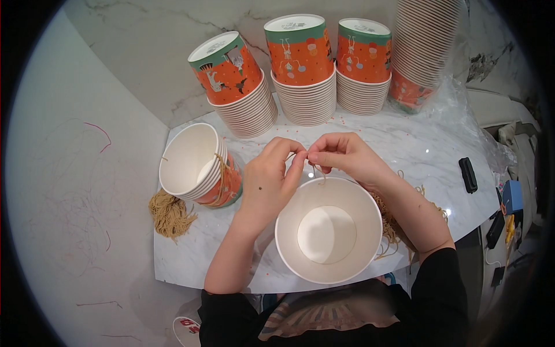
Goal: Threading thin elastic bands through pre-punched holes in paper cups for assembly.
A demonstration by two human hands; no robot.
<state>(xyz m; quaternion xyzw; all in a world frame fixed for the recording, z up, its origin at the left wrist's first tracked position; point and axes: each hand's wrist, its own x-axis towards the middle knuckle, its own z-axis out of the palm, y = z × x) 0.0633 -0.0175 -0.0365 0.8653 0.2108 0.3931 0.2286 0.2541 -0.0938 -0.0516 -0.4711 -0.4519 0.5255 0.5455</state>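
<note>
My left hand (265,179) and my right hand (350,159) meet just above the far rim of a white-lined paper bucket (367,246). Both are closed in a pinch on a thin tan string (322,178), which hangs at the bucket's far rim. The bucket's open mouth faces up, and nothing lies inside it. Whether the string passes through the bucket's wall is hard to make out. Left of my left hand, a tilted stack of nested orange paper buckets (232,184) has tan string hanging along its side.
A bundle of tan string (171,215) lies at the table's left edge; more string (388,221) lies under my right forearm. Upside-down bucket stacks (303,95) line the back, beside a tall plastic-wrapped stack (425,49). A small black object (467,175) rests at the right.
</note>
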